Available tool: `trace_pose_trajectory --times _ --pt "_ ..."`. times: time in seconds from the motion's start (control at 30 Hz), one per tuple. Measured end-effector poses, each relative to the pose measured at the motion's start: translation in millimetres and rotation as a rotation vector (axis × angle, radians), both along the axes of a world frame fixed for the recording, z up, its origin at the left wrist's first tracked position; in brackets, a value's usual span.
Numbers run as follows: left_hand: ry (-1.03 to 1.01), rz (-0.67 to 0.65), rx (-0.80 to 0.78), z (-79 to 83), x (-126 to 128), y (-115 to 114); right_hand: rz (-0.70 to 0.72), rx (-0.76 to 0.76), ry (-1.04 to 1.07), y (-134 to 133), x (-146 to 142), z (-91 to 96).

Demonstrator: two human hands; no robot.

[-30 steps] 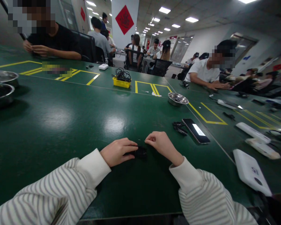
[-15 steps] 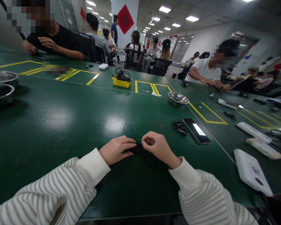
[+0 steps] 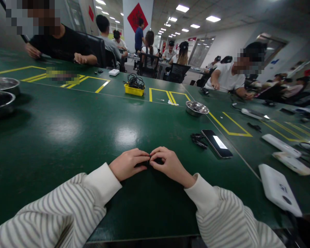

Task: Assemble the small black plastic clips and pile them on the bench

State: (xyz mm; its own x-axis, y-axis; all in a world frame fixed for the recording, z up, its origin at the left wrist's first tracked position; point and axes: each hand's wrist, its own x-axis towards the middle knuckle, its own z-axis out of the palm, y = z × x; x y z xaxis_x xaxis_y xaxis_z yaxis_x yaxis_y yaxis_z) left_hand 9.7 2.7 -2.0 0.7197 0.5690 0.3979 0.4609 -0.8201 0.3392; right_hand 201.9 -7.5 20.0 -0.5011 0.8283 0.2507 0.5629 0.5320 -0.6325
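Observation:
My left hand (image 3: 129, 164) rests low over the green table, its fingers bent round a small black piece (image 3: 146, 163) that is mostly hidden. What kind of piece it is cannot be made out. Thumb and forefinger of my right hand (image 3: 172, 166) are pinched together right at the left fingertips, against the black piece's right end. Anything between those right fingers is covered. To the right of my hands lie a phone (image 3: 217, 143) with a lit white patch and a bundled black cable (image 3: 198, 141).
A steel bowl (image 3: 197, 109) and a yellow tray (image 3: 134, 90) of black cables stand farther back. At left are two more bowls (image 3: 1, 105). White devices (image 3: 280, 189) lie along the right. Co-workers sit across the green table (image 3: 93, 137).
My right hand has moved slightly left, closing the gap to my left fingertips. The tiny shiny bit seen by its fingers is now hidden. My left hand has hardly moved.

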Motion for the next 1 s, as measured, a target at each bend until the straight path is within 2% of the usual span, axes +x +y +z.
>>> trace_pose_trajectory --times 0.23,0.7,0.9,1.0 --pt "-0.011 -0.005 0.001 1.0 0.0 -0.4 -0.026 0.035 -0.025 -2.7 -3.3 -2.3" --pt "0.009 -0.005 0.036 -0.1 -1.0 -0.5 -0.077 -0.030 0.016 -1.4 -3.3 -4.2" --pt "0.061 -0.008 0.075 2.0 -0.9 -3.6 -0.257 -0.045 0.044 13.2 8.6 -3.5" --pt "0.071 -0.036 0.072 2.6 0.5 -5.0 -0.268 -0.013 -0.008 19.5 10.3 -7.1"
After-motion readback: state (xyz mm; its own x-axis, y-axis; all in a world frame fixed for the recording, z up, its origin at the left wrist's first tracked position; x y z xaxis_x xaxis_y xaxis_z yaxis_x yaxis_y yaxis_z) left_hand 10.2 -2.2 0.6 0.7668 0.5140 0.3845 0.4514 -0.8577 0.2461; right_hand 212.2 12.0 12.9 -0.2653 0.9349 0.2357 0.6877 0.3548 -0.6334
